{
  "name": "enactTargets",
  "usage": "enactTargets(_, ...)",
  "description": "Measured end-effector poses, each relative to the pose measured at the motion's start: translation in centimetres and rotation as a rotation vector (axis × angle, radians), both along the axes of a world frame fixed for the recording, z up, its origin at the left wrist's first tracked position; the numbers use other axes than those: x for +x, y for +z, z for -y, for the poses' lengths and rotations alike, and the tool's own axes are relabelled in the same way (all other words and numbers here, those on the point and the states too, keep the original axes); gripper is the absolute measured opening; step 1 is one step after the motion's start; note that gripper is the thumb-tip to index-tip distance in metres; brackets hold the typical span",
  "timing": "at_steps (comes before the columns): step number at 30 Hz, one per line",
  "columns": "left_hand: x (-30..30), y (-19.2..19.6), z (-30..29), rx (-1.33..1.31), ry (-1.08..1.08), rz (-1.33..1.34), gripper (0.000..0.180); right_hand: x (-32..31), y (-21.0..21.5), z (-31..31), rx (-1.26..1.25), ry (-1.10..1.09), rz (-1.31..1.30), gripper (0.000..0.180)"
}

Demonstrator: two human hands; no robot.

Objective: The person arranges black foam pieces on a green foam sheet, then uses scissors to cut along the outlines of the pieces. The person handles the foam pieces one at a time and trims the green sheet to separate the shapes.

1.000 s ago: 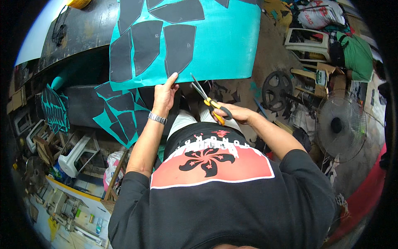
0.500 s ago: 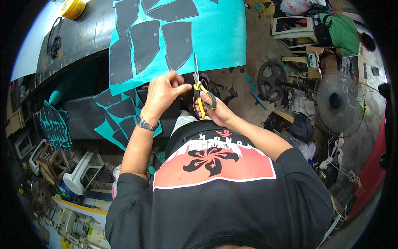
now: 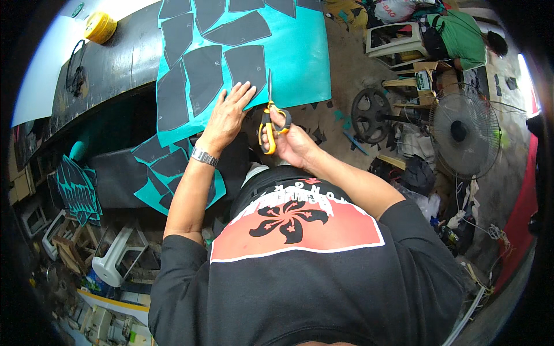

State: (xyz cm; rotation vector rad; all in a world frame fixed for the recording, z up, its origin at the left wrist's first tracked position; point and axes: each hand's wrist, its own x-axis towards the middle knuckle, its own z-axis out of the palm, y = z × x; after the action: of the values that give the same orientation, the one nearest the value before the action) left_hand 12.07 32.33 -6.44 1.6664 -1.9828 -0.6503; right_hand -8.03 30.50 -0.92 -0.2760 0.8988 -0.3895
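Observation:
A teal sheet lies over the dark table, with several dark grey pattern pieces on it. My left hand rests flat at the sheet's near edge, fingers stretched over the lower part of one dark grey piece. In my right hand is a pair of scissors with yellow and black handles. Their blades point away from me over the sheet's near edge, just right of that same piece. Whether the blades have the sheet between them is too small to tell.
Left of my forearm hang offcuts of teal and dark grey. A yellow roll sits at the table's far left. To the right stand a fan and a white plastic chair, near a person in green. Scraps litter the floor.
My left hand has gone from pinched fingers beside the scissors to lying flat on the sheet. The scissors have moved a little away from me, their blades now over the sheet's edge.

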Motion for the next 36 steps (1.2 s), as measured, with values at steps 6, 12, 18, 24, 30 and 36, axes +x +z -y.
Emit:
enactTargets(6, 1.0, 1.8, -0.1, 0.066, -0.001, -0.058, 0.050, 0.3, 0.3, 0.0, -0.051, 0.073, -0.252, 0.039)
enactTargets(12, 1.5, 3.8, -0.6, 0.068, -0.007, -0.155, 0.047, 1.7, 0.5, 2.6, 0.028, -0.039, -0.058, 0.038)
enactTargets(18, 2.0, 4.6, -0.7, 0.089, 0.043, -0.243, 0.046, 2.9, 0.8, 2.1, -0.041, -0.072, -0.173, 0.041)
enactTargets(24, 1.9, 5.1, -1.1, 0.032, 0.077, -0.325, 0.040, 3.2, 0.0, 4.5, -0.034, -0.128, -0.130, 0.042)
enactTargets(30, 1.9, 6.0, -1.1, 0.056, 0.142, -0.379, 0.040, 3.4, -0.4, 4.9, -0.035, -0.146, -0.120, 0.036)
enactTargets(36, 1.7, 6.8, -1.7, 0.067, 0.182, -0.400, 0.035, 4.3, -0.7, 6.0, -0.127, -0.203, -0.149, 0.038)
